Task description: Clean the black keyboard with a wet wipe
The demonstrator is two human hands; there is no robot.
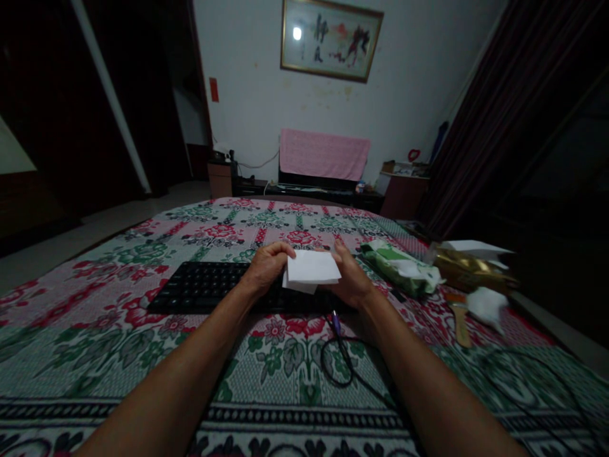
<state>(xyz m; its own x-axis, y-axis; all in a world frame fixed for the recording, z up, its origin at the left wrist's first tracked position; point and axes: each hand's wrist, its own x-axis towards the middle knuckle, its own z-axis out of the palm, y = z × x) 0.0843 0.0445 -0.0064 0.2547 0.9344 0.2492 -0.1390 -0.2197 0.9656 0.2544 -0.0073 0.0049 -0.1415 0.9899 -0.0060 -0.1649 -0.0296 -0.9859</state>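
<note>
A folded white sheet, paper or tissue, is held up between my two hands above the black keyboard. My left hand pinches its left edge, thumb on top. At the right edge, my right hand has its thumb raised and its other fingers behind the sheet, gripping that side. The keyboard lies flat on the flowered bedspread, its middle and right part mostly covered by the hands and sheet. Below the sheet, a black cable with a purple plug lies coiled.
To the right lie a green tissue pack, a wooden-handled brush, a crumpled white tissue and a gold-coloured box. More black cable trails across the patterned bedspread. A pink cloth drapes over a screen by the far wall.
</note>
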